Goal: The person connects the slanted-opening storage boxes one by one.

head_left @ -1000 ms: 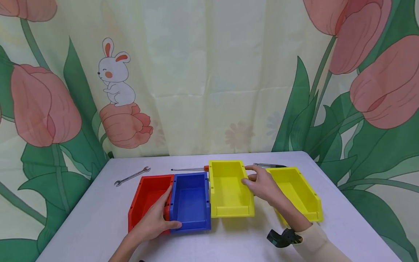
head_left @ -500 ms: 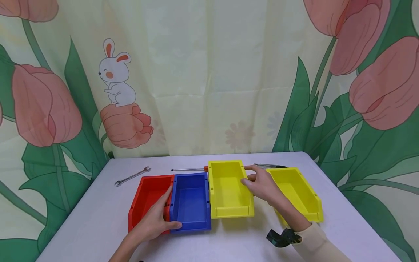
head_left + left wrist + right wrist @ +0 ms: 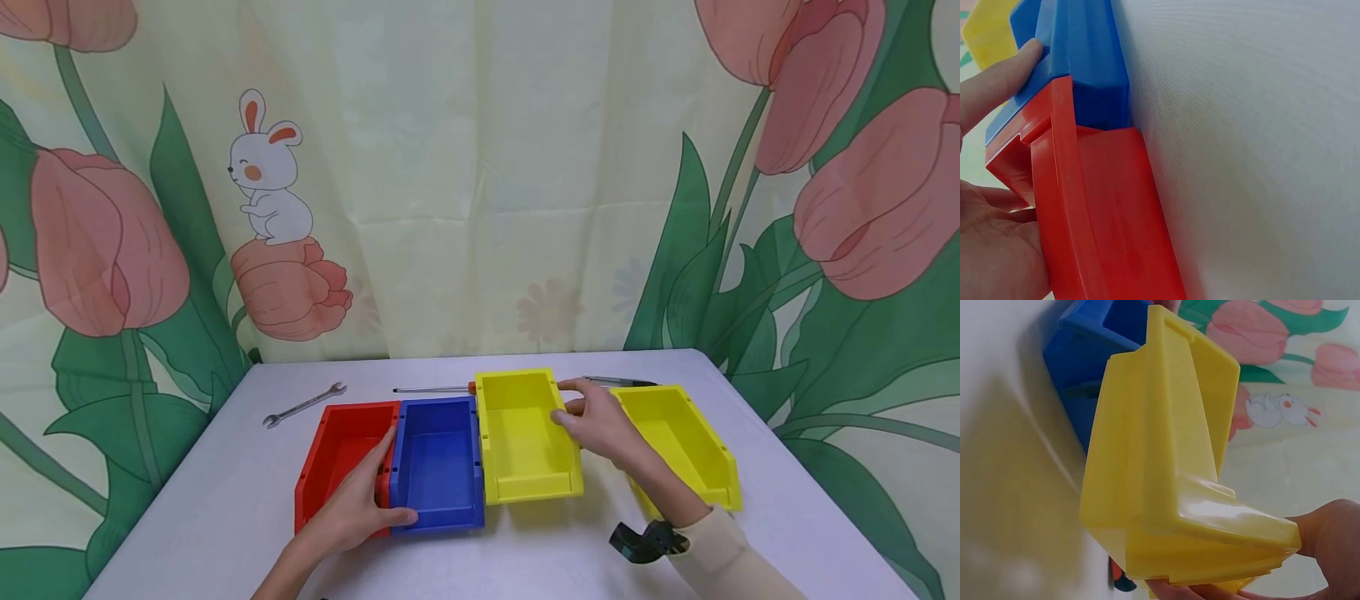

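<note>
A red bin (image 3: 337, 454), a blue bin (image 3: 438, 462) and a yellow bin (image 3: 525, 442) stand side by side on the white table (image 3: 225, 500). My left hand (image 3: 367, 500) grips the shared wall of the red and blue bins, thumb on the blue bin's front rim. In the left wrist view that thumb (image 3: 997, 81) presses the blue bin (image 3: 1091, 69) beside the red bin (image 3: 1104, 212). My right hand (image 3: 596, 425) grips the yellow bin's right wall, thumb inside. The right wrist view shows the yellow bin (image 3: 1166, 469) slightly raised next to the blue bin (image 3: 1094, 356).
A second yellow bin (image 3: 686, 442) sits just right of my right hand. Behind the bins lie a wrench (image 3: 303, 404), a screwdriver (image 3: 435, 388) and a thin dark tool (image 3: 618, 380). A flower-print curtain hangs behind the table.
The yellow bin in my right hand has edged slightly left toward the blue bin. Both hands keep the same hold.
</note>
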Available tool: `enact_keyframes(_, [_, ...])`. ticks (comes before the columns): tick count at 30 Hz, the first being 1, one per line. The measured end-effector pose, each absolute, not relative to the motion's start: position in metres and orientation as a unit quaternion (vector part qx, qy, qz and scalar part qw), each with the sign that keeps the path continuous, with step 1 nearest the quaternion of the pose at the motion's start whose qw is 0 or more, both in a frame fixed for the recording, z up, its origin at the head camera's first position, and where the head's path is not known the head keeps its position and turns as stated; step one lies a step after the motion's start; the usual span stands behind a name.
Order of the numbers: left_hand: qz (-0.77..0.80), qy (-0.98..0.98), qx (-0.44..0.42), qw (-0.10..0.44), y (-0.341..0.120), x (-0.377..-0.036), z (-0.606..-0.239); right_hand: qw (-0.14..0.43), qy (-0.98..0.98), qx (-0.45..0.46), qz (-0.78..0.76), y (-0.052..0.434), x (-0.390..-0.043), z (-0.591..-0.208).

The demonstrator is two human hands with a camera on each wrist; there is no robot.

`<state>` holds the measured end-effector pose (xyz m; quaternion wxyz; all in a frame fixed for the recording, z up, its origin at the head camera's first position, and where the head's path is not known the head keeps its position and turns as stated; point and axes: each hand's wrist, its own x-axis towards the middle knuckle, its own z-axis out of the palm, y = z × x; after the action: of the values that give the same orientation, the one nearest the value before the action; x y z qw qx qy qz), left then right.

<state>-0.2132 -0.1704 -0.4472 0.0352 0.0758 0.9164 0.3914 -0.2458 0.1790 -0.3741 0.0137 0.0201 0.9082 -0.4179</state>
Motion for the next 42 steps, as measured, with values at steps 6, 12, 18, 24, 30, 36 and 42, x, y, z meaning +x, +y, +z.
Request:
enact_keyframes(6, [0.389,0.918,0.072,0.034,-0.17,-0.213,-0.446,0.013,0.913,0.02,-0.407,0.178,-0.248,-0.379])
enact_keyframes(12, [0.388,0.918,0.074,0.034,-0.17,-0.213,-0.445,0.012,0.919,0.019,-0.394,0.177,-0.246,-0.382])
enact_keyframes(18, [0.391,0.917,0.076,0.035,-0.17,-0.213,-0.448,-0.017,0.927,0.002,-0.374,0.18,-0.246,-0.38])
enact_keyframes(24, [0.397,0.914,0.08,0.035,-0.17,-0.213,-0.449,-0.087,0.94,-0.032,-0.329,0.178,-0.244,-0.372])
enact_keyframes(30, [0.399,0.912,0.083,0.038,-0.171,-0.214,-0.449,-0.126,0.927,-0.062,-0.348,0.164,-0.24,-0.365])
enact_keyframes(36, [0.401,0.911,0.081,0.044,-0.172,-0.214,-0.448,-0.097,0.904,-0.079,-0.409,0.144,-0.239,-0.358])
enact_keyframes(42, [0.401,0.912,0.077,0.044,-0.172,-0.214,-0.448,-0.024,0.888,-0.091,-0.45,0.126,-0.246,-0.363])
